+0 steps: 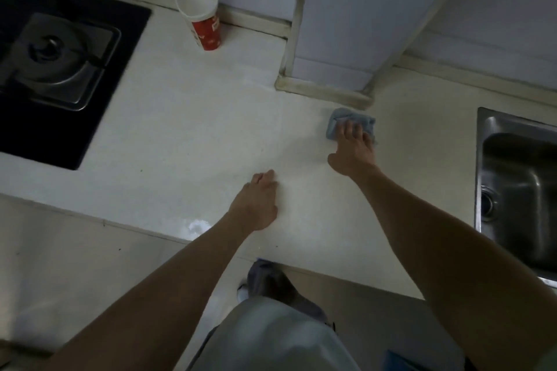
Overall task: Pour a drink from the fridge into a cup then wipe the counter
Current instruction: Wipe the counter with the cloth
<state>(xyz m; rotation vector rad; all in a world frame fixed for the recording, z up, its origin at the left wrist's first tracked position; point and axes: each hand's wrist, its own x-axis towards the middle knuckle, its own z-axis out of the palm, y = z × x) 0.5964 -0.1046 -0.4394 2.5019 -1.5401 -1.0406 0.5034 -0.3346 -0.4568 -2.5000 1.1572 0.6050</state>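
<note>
Blue-grey cloth [352,119] sits bunched up towards the back of the counter [180,129], just in front of the pillar [331,24] that juts out from the wall. The right hand [354,153] is planted on top of it, palm down. Its fingers are stretched out straight and pressing on the fabric rather than grabbing it, and the thumb sticks out sideways to the left, off the cloth. So it's a flat press, not a pinch. That arm reaches in long and nearly straight from the bottom right corner of the view, crossing the counter's front edge next to the sink [518,184].

The left hand [256,202] is parked closer in, near the front edge of the counter and well apart from the cloth. Fingers are loosely curled under, it rests on the surface and holds nothing. The forearm comes up from the bottom left at an angle, wrist roughly in line with it.

Red and white cup [202,18] stands at the back edge of the counter, just about against the wall, between the hob [60,69] on the left and the pillar on the right. Neither hand is anywhere near it. Can't tell what's inside from here. There's a metal pot [54,51] with its lid on sitting on the hob, kinda blurry. Also a pale shiny patch [197,224] on the counter close to the front edge, just left of the left wrist.
</note>
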